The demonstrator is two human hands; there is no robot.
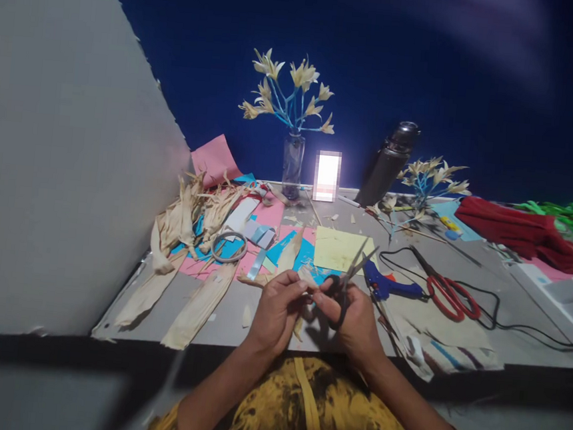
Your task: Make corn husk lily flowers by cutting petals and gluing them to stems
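Near the table's front edge my left hand (pixel 274 311) pinches a small pale piece of dried husk (pixel 307 277) between thumb and fingers. Close beside it, my right hand (pixel 360 325) is closed around black-handled scissors (pixel 355 264). Their blades point up and away from me, slightly apart. The right thumb and fingertips come close to the husk piece; whether they touch it I cannot tell. Behind the hands lie a yellow paper sheet (pixel 336 246) and a strip of husk (pixel 290 252). A blue glue gun (pixel 385 282) rests just right of my right hand.
Husk strips (pixel 201 304) and a tape roll (pixel 229 247) lie at left. Behind stand a glass vase (pixel 292 165) of husk flowers, a leaning dark flask (pixel 389 160) and a bright pixelated patch. Red-handled scissors (pixel 452 296), a black cord and a dark red cloth (pixel 520 232) lie right.
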